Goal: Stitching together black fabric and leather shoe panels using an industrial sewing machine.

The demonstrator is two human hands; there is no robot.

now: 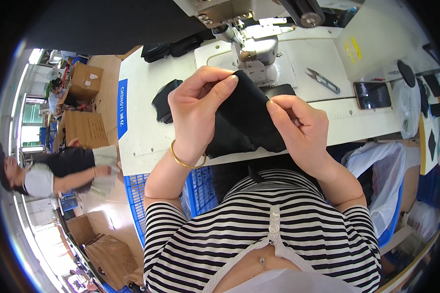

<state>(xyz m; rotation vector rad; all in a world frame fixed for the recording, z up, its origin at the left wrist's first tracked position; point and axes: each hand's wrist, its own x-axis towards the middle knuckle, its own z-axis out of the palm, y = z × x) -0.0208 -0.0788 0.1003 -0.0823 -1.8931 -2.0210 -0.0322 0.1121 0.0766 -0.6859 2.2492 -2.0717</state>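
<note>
Between my two hands a piece of black fabric [244,115] is stretched out over the front of the white sewing table [176,144]. My left hand [199,95] pinches its upper left corner between thumb and fingers. At its right edge, my right hand [298,124] grips the cloth the same way. The lower part of the fabric hangs near the table's front edge. Just beyond it stands the sewing machine [254,51], its needle area partly hidden by machine parts. Another black fabric piece [167,101] lies beside my left hand.
Thread snips [323,80] and a phone [372,95] lie right on the table. Stacked black pieces [173,49] sit at the back left. A blue crate [203,190] and a lined blue bin [384,171] stand below. A person [58,171] is off to the left near cardboard boxes [85,129].
</note>
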